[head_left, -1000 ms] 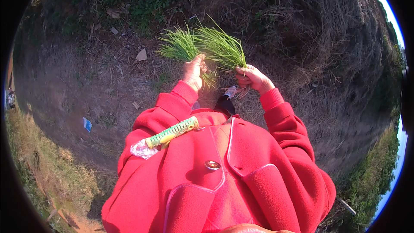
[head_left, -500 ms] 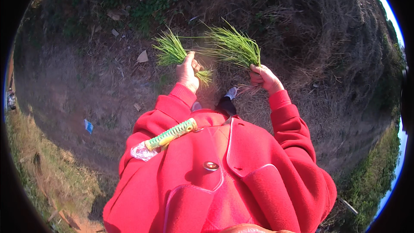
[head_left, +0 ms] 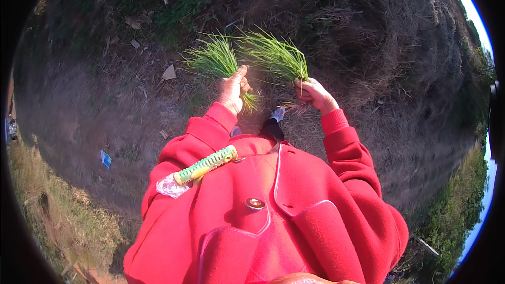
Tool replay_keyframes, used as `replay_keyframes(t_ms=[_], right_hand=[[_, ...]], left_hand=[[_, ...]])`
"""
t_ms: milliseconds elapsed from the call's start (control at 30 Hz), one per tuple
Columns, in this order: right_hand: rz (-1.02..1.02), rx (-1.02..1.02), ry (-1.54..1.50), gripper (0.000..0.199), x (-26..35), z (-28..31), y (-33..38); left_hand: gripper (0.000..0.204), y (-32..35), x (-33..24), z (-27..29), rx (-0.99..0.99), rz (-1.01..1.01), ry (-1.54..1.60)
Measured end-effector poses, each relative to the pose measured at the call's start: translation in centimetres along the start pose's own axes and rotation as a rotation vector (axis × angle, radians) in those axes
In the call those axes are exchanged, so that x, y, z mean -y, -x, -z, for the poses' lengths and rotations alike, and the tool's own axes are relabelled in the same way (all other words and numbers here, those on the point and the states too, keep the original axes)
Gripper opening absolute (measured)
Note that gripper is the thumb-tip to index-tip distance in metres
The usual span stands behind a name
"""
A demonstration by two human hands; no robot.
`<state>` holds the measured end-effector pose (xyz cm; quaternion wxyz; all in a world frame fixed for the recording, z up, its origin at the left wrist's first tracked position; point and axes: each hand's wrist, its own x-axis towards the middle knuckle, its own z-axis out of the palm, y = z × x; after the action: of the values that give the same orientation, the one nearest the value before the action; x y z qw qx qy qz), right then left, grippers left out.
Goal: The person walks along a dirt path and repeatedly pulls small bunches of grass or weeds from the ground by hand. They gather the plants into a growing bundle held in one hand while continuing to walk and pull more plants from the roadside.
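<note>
My left hand (head_left: 232, 91) is closed around a bunch of thin green grass-like stalks (head_left: 214, 59). The blades fan out beyond the fist, and the short lower ends poke out below it. To its right, my right hand (head_left: 315, 94) grips a second, longer green bunch (head_left: 279, 59), whose blades lean up and to the left. Pale pinkish ends (head_left: 295, 107) of that bunch show under the right fist. The tips of the two bunches come close together, and I cannot tell whether they touch. Both bunches are held in the air over the ground.
Dry grass (head_left: 384, 63) covers the bank ahead. A pale flat scrap (head_left: 169, 72) and a blue-and-white packet (head_left: 105, 159) lie on the ground at left. A green-and-yellow ribbed plastic handle (head_left: 206, 164) rests against my red coat (head_left: 315, 189). My shoe (head_left: 278, 114) shows below the hands.
Both hands have shifted slightly left in view. The left bunch has tilted more upright and spread, and the two bunches' blades are nearer each other. Both grips hold.
</note>
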<state>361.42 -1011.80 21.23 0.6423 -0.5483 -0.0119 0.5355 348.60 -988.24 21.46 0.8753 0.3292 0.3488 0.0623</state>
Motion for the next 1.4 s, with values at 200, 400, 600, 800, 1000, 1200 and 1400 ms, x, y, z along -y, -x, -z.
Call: replay_keyframes(t_ms=[200,400,600,800,1000,1200,1400], right_hand=[[-0.017,0.022,0.067,0.018,0.3,-1.1,-0.1],[0.001,0.061,0.124,0.019,0.2,-1.4,0.0],[0.004,0.118,0.093,0.019,-0.3,-1.4,-0.1],[0.01,0.119,0.097,0.018,-0.7,-1.8,0.3],[0.012,0.108,0.086,0.018,-0.8,-2.0,0.5],[0.036,0.09,0.087,0.018,-1.1,-1.8,0.9],[-0.023,0.071,0.154,0.015,-1.0,-2.4,1.0]], left_hand=[[0.016,-0.3,0.2,0.0,-0.02,-0.017,0.019],[0.013,0.1,0.2,-0.2,-0.008,-0.012,0.018],[0.011,0.0,0.7,-0.3,-0.036,0.01,-0.044],[0.012,-0.2,1.6,-0.1,0.041,0.077,-0.041],[0.015,0.2,1.5,-0.7,0.065,0.094,-0.069],[0.016,0.5,1.6,-1.2,0.08,0.134,-0.089],[0.006,0.1,2.2,-1.0,0.049,0.084,-0.12]])
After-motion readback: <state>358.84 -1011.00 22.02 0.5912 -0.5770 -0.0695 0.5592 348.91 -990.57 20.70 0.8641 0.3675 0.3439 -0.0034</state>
